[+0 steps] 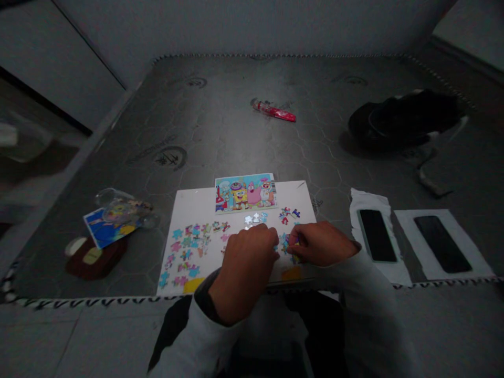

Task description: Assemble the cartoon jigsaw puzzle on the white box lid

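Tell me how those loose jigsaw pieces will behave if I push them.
They'll probably slide and scatter easily: the jigsaw pieces lie flat and separate on the smooth-looking white board. They look thin and stiff, likely light, not floppy.

Home bedroom, w/ bare mattress

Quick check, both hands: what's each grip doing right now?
Left hand: fingers curled down, closed or holding cannot be told.
Right hand: fingers curled over jigsaw pieces, holding one cannot be told.
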A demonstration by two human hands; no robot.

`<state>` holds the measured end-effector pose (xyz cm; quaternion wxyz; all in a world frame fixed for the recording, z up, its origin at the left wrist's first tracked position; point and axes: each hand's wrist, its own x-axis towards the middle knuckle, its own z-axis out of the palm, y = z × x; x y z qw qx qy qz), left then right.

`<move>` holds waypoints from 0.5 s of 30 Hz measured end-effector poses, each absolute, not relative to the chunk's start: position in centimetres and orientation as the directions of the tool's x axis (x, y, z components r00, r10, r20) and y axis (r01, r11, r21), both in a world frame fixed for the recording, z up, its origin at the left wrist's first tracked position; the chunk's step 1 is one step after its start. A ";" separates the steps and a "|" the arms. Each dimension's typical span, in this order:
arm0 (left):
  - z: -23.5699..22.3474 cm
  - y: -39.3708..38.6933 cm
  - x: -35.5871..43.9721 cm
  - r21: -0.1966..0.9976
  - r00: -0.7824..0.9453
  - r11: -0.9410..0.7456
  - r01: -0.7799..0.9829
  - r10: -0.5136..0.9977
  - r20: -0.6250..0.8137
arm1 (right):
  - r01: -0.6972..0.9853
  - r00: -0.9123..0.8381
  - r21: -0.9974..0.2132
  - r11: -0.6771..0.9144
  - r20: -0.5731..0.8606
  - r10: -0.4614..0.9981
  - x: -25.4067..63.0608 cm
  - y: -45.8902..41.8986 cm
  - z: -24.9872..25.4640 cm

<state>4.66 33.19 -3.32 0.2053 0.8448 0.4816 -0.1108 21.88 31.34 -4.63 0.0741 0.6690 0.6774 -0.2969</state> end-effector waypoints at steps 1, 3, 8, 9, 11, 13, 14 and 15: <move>-3.3 33.2 4.6 0.242 0.517 -0.457 0.856 0.765 -0.384 | 0.949 -0.094 -0.305 -0.074 -0.502 0.860 21.9 31.4 -4.6; -3.2 33.3 4.5 0.247 0.525 -0.463 0.851 0.760 -0.383 | 0.949 -0.089 -0.304 -0.082 -0.509 0.856 21.9 31.4 -4.6; -3.0 33.2 3.9 0.231 0.458 -0.397 0.888 0.796 -0.396 | 0.949 -0.082 -0.305 -0.087 -0.501 0.861 21.9 31.3 -4.6; -2.9 33.2 3.9 0.222 0.441 -0.382 0.897 0.804 -0.399 | 0.948 -0.083 -0.306 -0.088 -0.503 0.860 21.9 31.3 -4.6; -2.8 33.2 3.9 0.210 0.427 -0.372 0.904 0.810 -0.401 | 0.948 -0.085 -0.308 -0.086 -0.502 0.860 21.9 31.3 -4.6; -2.7 33.1 4.2 0.198 0.424 -0.375 0.906 0.809 -0.406 | 0.948 -0.089 -0.308 -0.080 -0.497 0.863 21.9 31.3 -4.7; -2.7 33.1 4.3 0.192 0.424 -0.378 0.906 0.807 -0.411 | 0.948 -0.090 -0.308 -0.078 -0.496 0.864 21.9 31.3 -4.7; -2.7 33.1 4.4 0.188 0.428 -0.384 0.904 0.803 -0.415 | 0.948 -0.091 -0.309 -0.076 -0.495 0.864 21.9 31.3 -4.7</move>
